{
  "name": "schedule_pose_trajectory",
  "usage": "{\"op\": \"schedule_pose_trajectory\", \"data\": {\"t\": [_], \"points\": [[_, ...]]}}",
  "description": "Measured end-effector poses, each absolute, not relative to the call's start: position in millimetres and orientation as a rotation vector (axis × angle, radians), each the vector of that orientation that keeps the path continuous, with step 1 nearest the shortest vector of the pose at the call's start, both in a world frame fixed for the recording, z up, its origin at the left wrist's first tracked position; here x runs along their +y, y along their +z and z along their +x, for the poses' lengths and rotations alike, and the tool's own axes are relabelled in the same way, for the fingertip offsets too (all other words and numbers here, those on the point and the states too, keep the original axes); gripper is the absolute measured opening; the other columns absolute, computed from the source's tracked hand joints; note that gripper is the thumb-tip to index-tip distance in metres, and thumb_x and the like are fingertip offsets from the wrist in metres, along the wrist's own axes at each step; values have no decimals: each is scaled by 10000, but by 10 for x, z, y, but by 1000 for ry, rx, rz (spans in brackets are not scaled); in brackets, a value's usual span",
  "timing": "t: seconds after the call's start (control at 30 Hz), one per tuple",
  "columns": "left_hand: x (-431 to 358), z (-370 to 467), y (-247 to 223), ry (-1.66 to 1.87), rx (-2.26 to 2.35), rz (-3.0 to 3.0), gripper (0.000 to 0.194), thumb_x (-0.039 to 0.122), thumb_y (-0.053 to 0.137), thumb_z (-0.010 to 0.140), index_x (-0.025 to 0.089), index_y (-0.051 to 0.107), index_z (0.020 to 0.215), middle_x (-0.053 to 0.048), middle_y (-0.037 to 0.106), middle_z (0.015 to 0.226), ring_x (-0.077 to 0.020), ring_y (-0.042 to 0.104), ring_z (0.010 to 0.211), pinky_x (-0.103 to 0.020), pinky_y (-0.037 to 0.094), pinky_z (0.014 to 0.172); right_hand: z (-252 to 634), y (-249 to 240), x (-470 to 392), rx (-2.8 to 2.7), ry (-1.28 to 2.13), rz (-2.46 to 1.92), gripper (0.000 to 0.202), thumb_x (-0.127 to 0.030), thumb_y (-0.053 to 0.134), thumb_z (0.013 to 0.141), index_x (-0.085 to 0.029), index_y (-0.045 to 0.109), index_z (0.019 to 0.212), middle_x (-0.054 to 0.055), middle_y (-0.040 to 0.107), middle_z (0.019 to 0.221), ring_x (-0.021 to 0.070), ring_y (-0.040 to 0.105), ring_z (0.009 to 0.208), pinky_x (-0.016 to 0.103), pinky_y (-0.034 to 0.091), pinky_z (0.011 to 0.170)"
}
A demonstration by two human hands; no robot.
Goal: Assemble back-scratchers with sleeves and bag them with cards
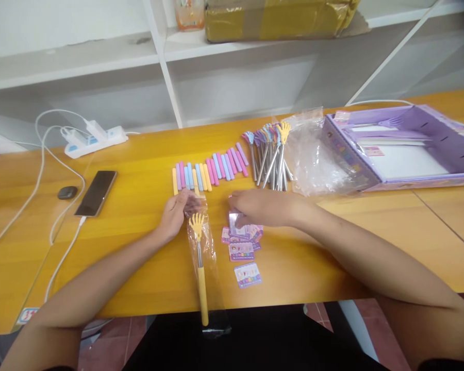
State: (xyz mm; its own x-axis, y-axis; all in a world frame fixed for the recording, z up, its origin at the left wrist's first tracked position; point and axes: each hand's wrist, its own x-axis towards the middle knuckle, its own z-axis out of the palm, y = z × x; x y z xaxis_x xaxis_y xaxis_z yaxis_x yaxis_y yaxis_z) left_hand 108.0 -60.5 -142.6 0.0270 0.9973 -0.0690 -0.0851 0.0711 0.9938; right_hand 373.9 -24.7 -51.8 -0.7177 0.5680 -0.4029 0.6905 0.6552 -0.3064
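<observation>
A yellow back scratcher (201, 288), hand-shaped head away from me, lies inside a clear plastic bag (212, 247) that overhangs the table's front edge. My left hand (173, 214) pinches the bag's far end. My right hand (251, 206) is over a small pile of printed cards, its fingers on a card (237, 226). Nearer me lie two more cards, one (242, 251) at the pile and another (248, 274) apart. Beyond my hands is a row of pastel handles (211, 172), with a heap of metal-rod scratcher heads (272, 154) to their right.
Clear plastic bags (317, 159) lie beside an open purple box (375, 178) at the right. On the left are a phone (96, 193), a black earbud case or mouse (67, 192), white cables and a power strip (96, 141). Shelves hold a taped carton (278, 20).
</observation>
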Motion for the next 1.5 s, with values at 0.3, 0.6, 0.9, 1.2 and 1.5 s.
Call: {"op": "schedule_pose_trajectory", "data": {"t": [0.3, 0.6, 0.9, 1.2, 1.5], "points": [[-615, 1080, -1437, 1150, 1117, 1197, 533, 749, 695, 976, 223, 765, 1028, -60, 768, 917, -188, 716, 740, -298, 559, 673, 3871, -453, -30, 2893, -1403, 844, 138, -326, 643, 1006, -190, 618, 998, 32, 695, 973, 156, 611, 826, 299, 477, 745], [-630, 1081, -1472, 1029, 1140, 1407, 588, 734, 566, 1060, 194, 712, 1241, -40, 744, 913, -204, 703, 797, -317, 549, 748, 3476, -893, -112, 3566, -1149, 1117, 152, -310, 622, 1085, -197, 657, 1181, 77, 728, 1144, 187, 694, 990, 346, 575, 898], [-644, 1087, -1438, 942, 1040, 1477, 529, 674, 617, 1062, 197, 715, 1267, -55, 773, 979, -208, 726, 831, -312, 564, 749, 3519, -972, -122, 3610, -872, 1258, 324, -273, 628, 1112, -210, 591, 1427, 88, 770, 1234, 201, 736, 1016, 366, 603, 949], [-622, 1104, -1370, 963, 1019, 1557, 484, 612, 623, 1077, 195, 842, 1189, -111, 815, 1282, -285, 767, 1132, -406, 619, 1017, 3619, -875, -34, 3574, -811, 1021, 371, -217, 600, 1103, -215, 598, 1474, 71, 788, 1153, 219, 752, 1057, 352, 592, 940], [-638, 1131, -1346, 880, 999, 1423, 557, 662, 646, 1047, 163, 857, 1177, -134, 834, 1256, -306, 816, 1080, -472, 650, 1061, 3645, -855, -14, 3521, -932, 979, 434, -191, 697, 1038, -219, 598, 1460, 55, 784, 1120, 202, 746, 976, 334, 573, 876]]}}
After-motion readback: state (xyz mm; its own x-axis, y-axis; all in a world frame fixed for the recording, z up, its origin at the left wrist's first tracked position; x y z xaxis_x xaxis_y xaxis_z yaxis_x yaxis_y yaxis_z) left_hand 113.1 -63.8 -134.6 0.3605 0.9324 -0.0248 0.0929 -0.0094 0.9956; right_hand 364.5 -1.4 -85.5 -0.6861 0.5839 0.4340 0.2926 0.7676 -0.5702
